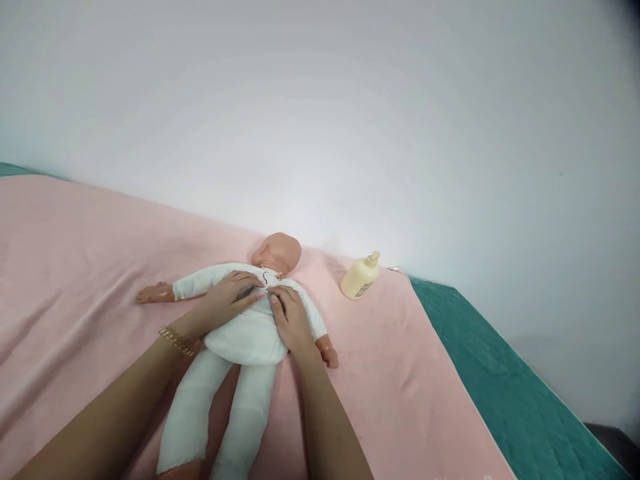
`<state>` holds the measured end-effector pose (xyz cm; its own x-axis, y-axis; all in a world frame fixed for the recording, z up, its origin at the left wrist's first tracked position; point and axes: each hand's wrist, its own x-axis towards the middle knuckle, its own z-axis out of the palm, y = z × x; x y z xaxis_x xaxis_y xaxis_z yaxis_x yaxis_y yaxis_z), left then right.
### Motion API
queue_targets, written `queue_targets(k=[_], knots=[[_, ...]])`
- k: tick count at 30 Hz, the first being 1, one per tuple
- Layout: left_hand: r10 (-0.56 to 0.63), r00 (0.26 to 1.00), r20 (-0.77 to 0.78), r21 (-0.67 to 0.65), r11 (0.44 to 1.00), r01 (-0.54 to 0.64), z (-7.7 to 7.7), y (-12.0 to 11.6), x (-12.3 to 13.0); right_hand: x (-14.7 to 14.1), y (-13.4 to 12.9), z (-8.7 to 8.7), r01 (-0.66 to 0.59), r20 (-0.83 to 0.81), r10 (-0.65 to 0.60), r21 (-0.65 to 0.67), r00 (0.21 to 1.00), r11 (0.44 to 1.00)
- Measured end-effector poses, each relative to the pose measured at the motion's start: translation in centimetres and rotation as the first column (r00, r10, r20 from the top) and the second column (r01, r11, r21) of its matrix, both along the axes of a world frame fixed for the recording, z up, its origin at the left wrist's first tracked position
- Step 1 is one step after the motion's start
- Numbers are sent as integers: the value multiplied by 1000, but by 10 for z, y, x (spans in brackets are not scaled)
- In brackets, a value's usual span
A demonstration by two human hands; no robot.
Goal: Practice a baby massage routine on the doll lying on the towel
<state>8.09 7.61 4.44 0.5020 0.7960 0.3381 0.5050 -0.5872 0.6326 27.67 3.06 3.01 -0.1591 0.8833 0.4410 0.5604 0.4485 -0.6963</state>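
Observation:
A baby doll point(247, 339) in a white cloth outfit lies on a pink sheet point(390, 393), its bald head point(280, 253) toward the wall and its legs toward me. My left hand point(227, 300) rests on the doll's upper body, its fingers bent over the cloth. Beside it, my right hand point(290, 313) lies on the other side of the upper body, fingers curved inward. The fingertips of both hands nearly meet just below the doll's neck. Whether they pinch the cloth there is too small to make out. A thin dark string shows at the neck.
A cream pump bottle point(361, 277) stands on the sheet to the right of the doll, near the wall point(320, 120). Green cloth point(505, 373) shows past the sheet's right edge. A dark object point(613, 443) is at the lower right.

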Motion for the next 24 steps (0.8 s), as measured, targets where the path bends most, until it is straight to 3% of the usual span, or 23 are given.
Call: queue_targets(k=[6,14,24], knots=[[27,999,27,66,997,-29,1,-1,0,0,-2,-3,10,3,-11,45,1000,999],[34,999,-26,10,999,-34,0,1,0,1,1,-5,-8,61,8,3,998,1000],[72,997,3,64,995,-72,-8,-1,3,0,-1,-6,-17,91,15,28,996,999]])
